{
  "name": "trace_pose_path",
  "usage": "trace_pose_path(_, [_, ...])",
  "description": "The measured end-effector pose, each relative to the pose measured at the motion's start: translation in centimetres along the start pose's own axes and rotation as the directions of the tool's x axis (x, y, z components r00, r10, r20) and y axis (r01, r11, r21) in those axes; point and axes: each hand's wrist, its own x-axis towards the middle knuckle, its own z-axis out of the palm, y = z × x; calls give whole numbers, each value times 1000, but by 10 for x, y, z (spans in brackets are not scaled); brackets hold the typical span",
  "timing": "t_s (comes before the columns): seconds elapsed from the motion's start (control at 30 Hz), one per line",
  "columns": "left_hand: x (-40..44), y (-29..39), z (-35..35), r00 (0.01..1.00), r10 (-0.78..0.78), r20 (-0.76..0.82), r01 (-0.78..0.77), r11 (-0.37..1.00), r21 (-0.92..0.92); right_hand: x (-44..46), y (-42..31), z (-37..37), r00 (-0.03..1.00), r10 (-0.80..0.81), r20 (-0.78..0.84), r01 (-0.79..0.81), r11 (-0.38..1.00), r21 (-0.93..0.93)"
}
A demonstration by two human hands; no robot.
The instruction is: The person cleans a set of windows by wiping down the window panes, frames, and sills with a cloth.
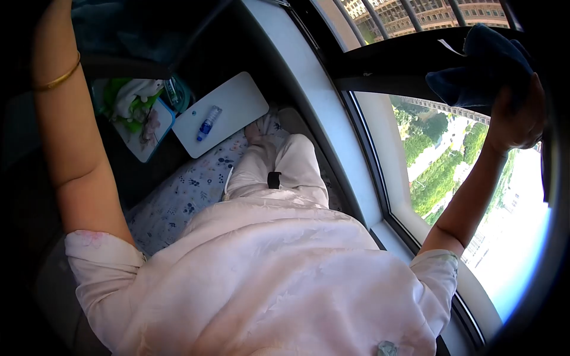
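My right hand (522, 115) is raised at the upper right, with its fingers closed round a bunched dark blue cloth (484, 68). The cloth is up against or just in front of the dark window frame (409, 65); I cannot tell whether it touches. Below the hand is the window pane (436, 160), with greenery and a building outside. My left arm, with a gold bangle on it, reaches up along the left edge, and its hand is beyond the top of the view.
A small white table (231, 95) stands by my feet, with a blue-labelled bottle (209, 123) lying on it. Beside it are a blue-rimmed board (155, 127) and a white and green cloth bundle (133, 98). Flowered bedding (190, 190) lies under me; a pale sill (314, 95) runs along the window.
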Motion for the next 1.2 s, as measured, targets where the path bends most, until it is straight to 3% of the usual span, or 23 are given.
trace_pose_path(0.07, [-49, 4, 2, 995, -81, 60, 85, 994, -61, -7, 6, 2, 1000, -9, -25, 9, 1000, -11])
trace_pose_path(0.1, [-79, 14, -7, 944, -221, 246, 234, 972, -22, -10, 7, 0, 999, -12, -39, 11, 999, -30])
trace_pose_path(0.13, [-121, 22, -1, 993, -88, 80, 86, 996, 25, -9, 6, -2, 999, -21, -34, 19, 999, -49])
trace_pose_path(0.23, [-206, 59, 18, 882, -331, 337, 404, 898, -174, -13, 12, -5, 998, -63, -8, 62, 993, -99])
trace_pose_path(0.3, [-252, 101, 38, 755, -439, 487, 626, 704, -335, -16, 15, -8, 998, -61, 24, 63, 993, -105])
trace_pose_path(0.37, [-272, 154, 49, 486, -471, 736, 874, 246, -420, -14, -4, -14, 998, 12, 61, -8, 998, -57])
trace_pose_path(0.4, [-274, 178, 50, 380, -433, 818, 907, -2, -422, -12, -27, -23, 991, 91, 99, -93, 996, 14])
trace_pose_path(0.47, [-296, 212, 55, 305, -238, 922, 890, -274, -365, -8, -84, -39, 929, 306, 210, -354, 900, 256])
trace_pose_path(0.5, [-307, 226, 56, 277, -96, 956, 863, -413, -291, -7, -122, -47, 865, 407, 294, -499, 767, 403])
trace_pose_path(0.57, [-326, 258, 56, 180, 22, 983, 718, -686, -116, -9, -196, -49, 667, 511, 543, -734, 327, 595])
trace_pose_path(0.63, [-336, 276, 58, 80, 154, 985, 541, -837, 87, -18, -272, -46, 384, 387, 838, -870, -153, 469])
trace_pose_path(0.67, [-341, 279, 62, 23, 222, 975, 460, -868, 187, -14, -304, -46, 177, 213, 961, -886, -391, 250])
trace_pose_path(0.7, [-357, 271, 64, 63, 264, 962, 384, -896, 221, -23, -341, -41, 105, -48, 993, -777, -627, 52])
trace_pose_path(0.73, [-370, 266, 68, -37, 163, 986, 221, -961, 167, -39, -371, -32, 344, -85, 935, -858, -433, 276])
trace_pose_path(0.77, [-385, 257, 73, -133, 99, 986, 195, -973, 123, -45, -390, -28, 442, -106, 891, -840, -397, 369])
trace_pose_path(0.8, [-401, 247, 77, -232, 38, 972, 171, -982, 79, -56, -404, -23, 459, -125, 879, -859, -313, 404])
trace_pose_path(0.87, [-444, 224, 92, -259, -171, 951, 400, -915, -56, -99, -424, -14, 334, -61, 940, -911, -276, 306])
trace_pose_path(0.9, [-455, 214, 101, -223, -333, 916, 588, -796, -146, -135, -438, -13, 232, -50, 971, -957, -188, 219])
trace_pose_path(0.93, [-467, 202, 114, -181, -451, 874, 735, -652, -185, -177, -455, -12, 132, -28, 991, -987, -97, 129])
trace_pose_path(1.0, [-469, 189, 159, -15, -684, 729, 942, -254, -219, -257, -492, -21, 131, -30, 991, -970, 201, 134])
trace_pose_path(1.07, [-473, 178, 214, 376, -744, 552, 914, 199, -354, -297, -510, -31, 160, -43, 986, -896, 413, 164])
trace_pose_path(1.13, [-483, 163, 264, 485, -629, 607, 869, 423, -256, -318, -521, -34, 216, -70, 974, -820, 529, 220])
trace_pose_path(1.2, [-486, 157, 308, 616, -500, 609, 701, 700, -135, -329, -531, -33, 251, -17, 968, -816, 534, 221])
